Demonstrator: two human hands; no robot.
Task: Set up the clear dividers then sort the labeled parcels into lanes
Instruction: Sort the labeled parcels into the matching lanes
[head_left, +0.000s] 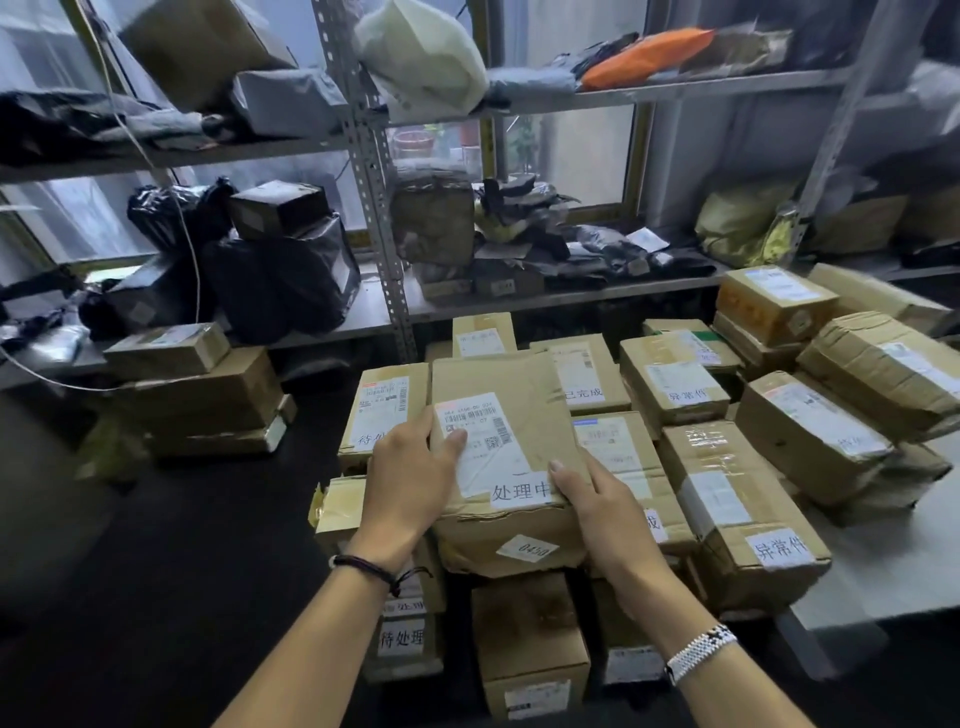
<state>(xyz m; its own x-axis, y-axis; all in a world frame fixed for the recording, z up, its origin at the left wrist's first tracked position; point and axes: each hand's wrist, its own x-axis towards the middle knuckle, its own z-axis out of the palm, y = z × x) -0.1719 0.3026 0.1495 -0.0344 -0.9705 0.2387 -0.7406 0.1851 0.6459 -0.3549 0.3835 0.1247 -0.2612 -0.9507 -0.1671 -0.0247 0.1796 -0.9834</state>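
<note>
The fingers (457, 439) of the left hand (410, 483) lie spread over the shipping label (480, 436) at the left edge of a brown cardboard parcel (511, 462) in the middle of the frame, the thumb side wrapped round that edge, while the right hand (597, 504) clamps the parcel's lower right corner, thumb on top and the other fingers hidden underneath. The parcel is held between both hands, tilted slightly, above a crowd of other boxes; a white tag (522, 491) printed 处理中 sits on its near top edge and a small sticker (527, 547) reading 0450 on its front face. A dark cord bracelet (382, 569) circles the left wrist and a pale beaded band (701, 652) the right. Just left of the held parcel stands a box labelled 待处 (382, 410), and right of it a box tagged 异常件 (672, 384) and a larger taped box (743, 514) with the same words at the lower right. More cartons stack toward the right edge on a pale tabletop (883, 566). Across the upper half of the frame runs a metal shelf rack (374, 171) loaded with black bags, grey mailers and an orange pouch (644, 54).
</note>
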